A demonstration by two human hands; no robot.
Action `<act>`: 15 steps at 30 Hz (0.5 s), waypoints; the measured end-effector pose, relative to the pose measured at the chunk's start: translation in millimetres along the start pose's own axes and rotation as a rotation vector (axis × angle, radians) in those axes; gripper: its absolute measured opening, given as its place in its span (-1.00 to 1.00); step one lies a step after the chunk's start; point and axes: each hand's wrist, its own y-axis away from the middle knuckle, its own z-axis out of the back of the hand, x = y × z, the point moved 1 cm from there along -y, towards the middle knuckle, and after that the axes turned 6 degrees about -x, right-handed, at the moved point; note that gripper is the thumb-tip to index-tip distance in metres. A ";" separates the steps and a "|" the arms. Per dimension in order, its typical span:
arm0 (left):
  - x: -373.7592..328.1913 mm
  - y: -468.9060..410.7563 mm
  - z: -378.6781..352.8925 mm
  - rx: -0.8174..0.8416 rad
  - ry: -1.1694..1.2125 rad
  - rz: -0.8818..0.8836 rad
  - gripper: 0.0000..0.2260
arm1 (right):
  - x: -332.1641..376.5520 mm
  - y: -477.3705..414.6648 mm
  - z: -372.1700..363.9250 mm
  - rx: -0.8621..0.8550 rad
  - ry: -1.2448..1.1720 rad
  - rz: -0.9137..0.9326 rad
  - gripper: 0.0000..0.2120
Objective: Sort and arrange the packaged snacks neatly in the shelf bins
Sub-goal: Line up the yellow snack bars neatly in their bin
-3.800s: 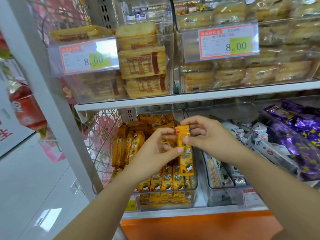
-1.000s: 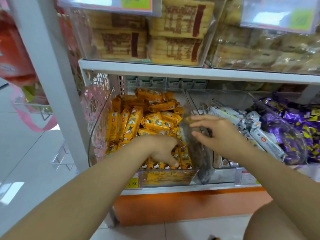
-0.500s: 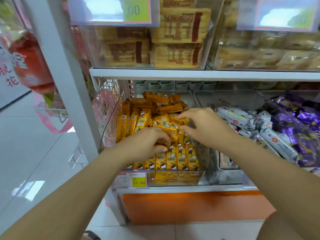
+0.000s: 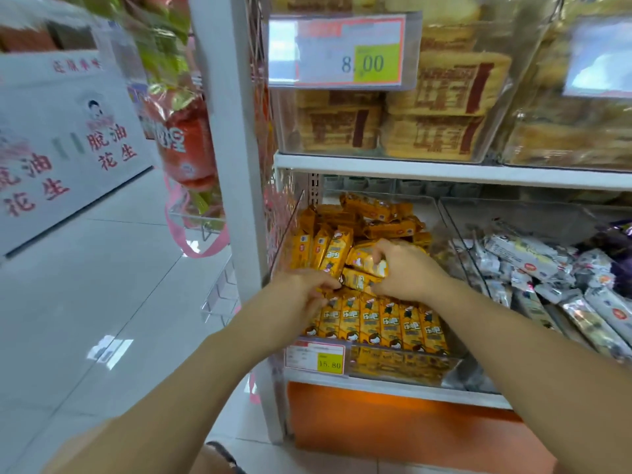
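View from a head camera, looking down at a shop shelf. A clear plastic bin point(image 4: 400, 366) sits on the lower shelf, filled with orange snack packets.

Along the bin's six o'clock edge, a front row of packets point(image 4: 383, 323) stands upright, side by side and facing forward. From the middle to the twelve o'clock end, a loose pile of packets point(image 4: 372, 213) lies at mixed angles. A few lean against the nine o'clock wall.

Both hands are inside the bin, close together but not touching, just behind the neat row.

- **Right hand:** the right hand point(image 4: 407, 271) has its fingers curled round one tilted packet point(image 4: 367, 260) and lifts it slightly off the pile.
- **Left hand:** the left hand point(image 4: 304, 289), at its eight o'clock, pinches the dark end of a lower packet point(image 4: 359, 280) lying crosswise between the two hands.

At three o'clock, a neighbouring bin holds silver-white packets point(image 4: 533, 261). Above, at twelve o'clock, boxed cakes point(image 4: 444, 97) sit behind a price tag point(image 4: 337, 51).

The step in hand looks like straightening the orange packets. One row is finished and a second is being started behind it. The next move probably calls for turning each gripped packet upright with its label forward, then setting it tight behind the front row without knocking that row over. Most of the pile has yet to be sorted.
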 end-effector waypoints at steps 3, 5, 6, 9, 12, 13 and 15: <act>-2.1 -3.1 -0.7 -0.001 0.018 0.013 -0.73 | 1.4 -1.7 11.1 0.018 -0.055 0.005 -0.62; -3.6 -5.9 -0.9 0.006 0.010 0.015 -0.72 | 1.3 -2.7 14.1 0.093 -0.049 0.012 -0.60; -4.1 -8.1 -1.7 0.009 0.006 0.021 -0.72 | 0.9 -3.2 14.0 0.126 -0.057 0.002 -0.60; -7.1 -18.3 -9.3 0.031 -0.045 0.019 -0.71 | -0.2 -0.4 9.7 0.197 -0.104 -0.036 -0.61; -9.6 -36.3 -25.9 0.057 -0.163 -0.041 -0.68 | -2.9 7.3 11.4 0.146 -0.142 -0.075 -0.64; -10.0 -43.3 -32.1 0.081 -0.214 -0.068 -0.66 | -3.7 11.7 14.3 0.120 -0.130 -0.083 -0.66; -11.7 -56.9 -42.7 0.140 -0.300 -0.142 -0.60 | -4.4 22.1 22.1 0.039 -0.051 -0.053 -0.68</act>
